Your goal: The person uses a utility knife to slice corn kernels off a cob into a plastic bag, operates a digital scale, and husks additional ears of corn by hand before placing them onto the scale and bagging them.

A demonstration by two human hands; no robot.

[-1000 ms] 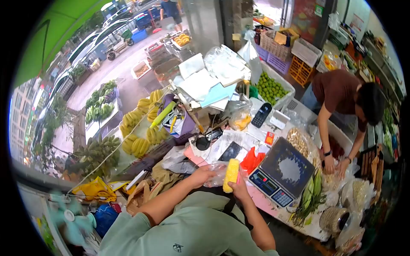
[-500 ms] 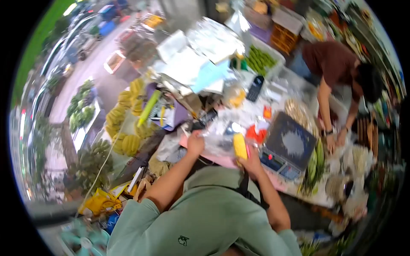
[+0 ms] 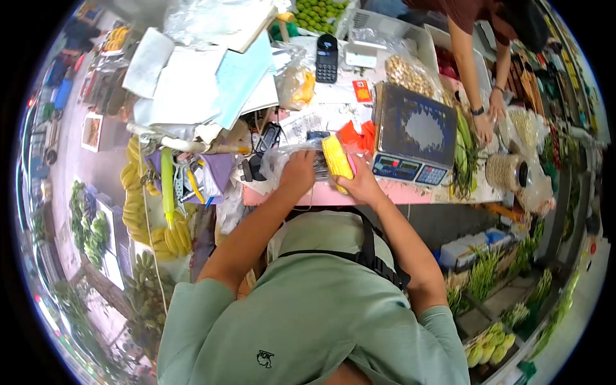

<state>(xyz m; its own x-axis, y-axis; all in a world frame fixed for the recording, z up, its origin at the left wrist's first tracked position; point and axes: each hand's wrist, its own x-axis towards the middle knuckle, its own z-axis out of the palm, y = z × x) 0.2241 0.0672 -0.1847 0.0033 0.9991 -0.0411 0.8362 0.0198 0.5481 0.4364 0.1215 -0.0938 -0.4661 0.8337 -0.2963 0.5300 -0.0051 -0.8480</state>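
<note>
My right hand point(image 3: 363, 183) grips a peeled yellow corn cob point(image 3: 335, 158), tilted, over the near edge of the table. A narrow pink thing point(image 3: 351, 164) shows between cob and fingers; I cannot make out its kind. Just left of the cob, my left hand point(image 3: 299, 172) is closed on a clear plastic bag point(image 3: 273, 162), its fingertips partly hidden. Beyond the hands lie a red piece of plastic point(image 3: 358, 136) and a printed sheet point(image 3: 301, 128). To the right of the cob stands a digital scale point(image 3: 414, 131).
Husked green corn point(image 3: 463, 151) lies right of the scale, near a co-worker's hands point(image 3: 489, 122). A card terminal point(image 3: 326, 59), papers point(image 3: 186, 86) and a bag of peanuts point(image 3: 410, 76) sit farther back. Bananas point(image 3: 135, 212) and a purple box point(image 3: 221, 168) are at left. A jar point(image 3: 505, 172) stands at right.
My view has turned and steadied, so the table now appears squarer. The cob and my right hand have come nearer my left hand. Both hands keep their hold.
</note>
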